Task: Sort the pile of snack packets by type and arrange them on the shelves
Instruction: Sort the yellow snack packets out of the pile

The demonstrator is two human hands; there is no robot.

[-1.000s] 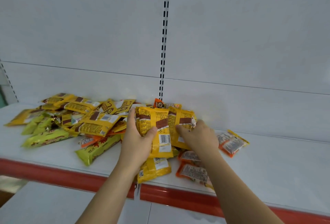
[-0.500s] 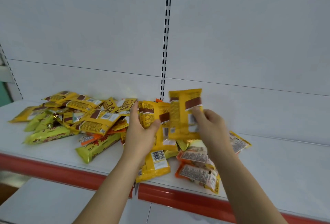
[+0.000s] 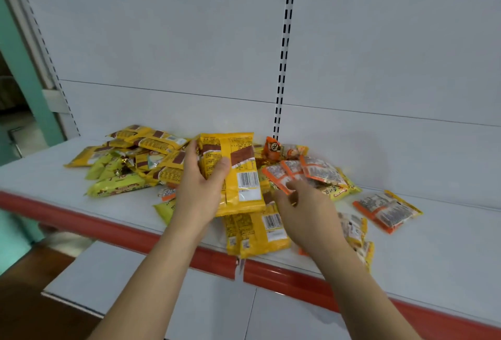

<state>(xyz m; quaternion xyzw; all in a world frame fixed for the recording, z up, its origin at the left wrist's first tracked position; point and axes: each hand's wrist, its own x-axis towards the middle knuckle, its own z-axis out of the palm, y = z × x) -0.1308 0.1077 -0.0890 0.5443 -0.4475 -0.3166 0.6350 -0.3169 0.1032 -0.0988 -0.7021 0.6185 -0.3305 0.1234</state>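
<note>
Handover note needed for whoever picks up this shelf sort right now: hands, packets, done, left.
Left hand: grips a stack of yellow plastic snack packets with brown bands, held up above the pile.
Right hand: fingers curled, low over the orange-edged foil packets; whether it grips one I cannot tell.
Mixed pile on the white metal shelf with red front edge: yellow-green long packets at left, more yellow ones behind and below the hands, one orange-edged packet apart at right.
Done: some yellow packets gathered in hand; nothing arranged.
Left: sort all types, line them up.
</note>
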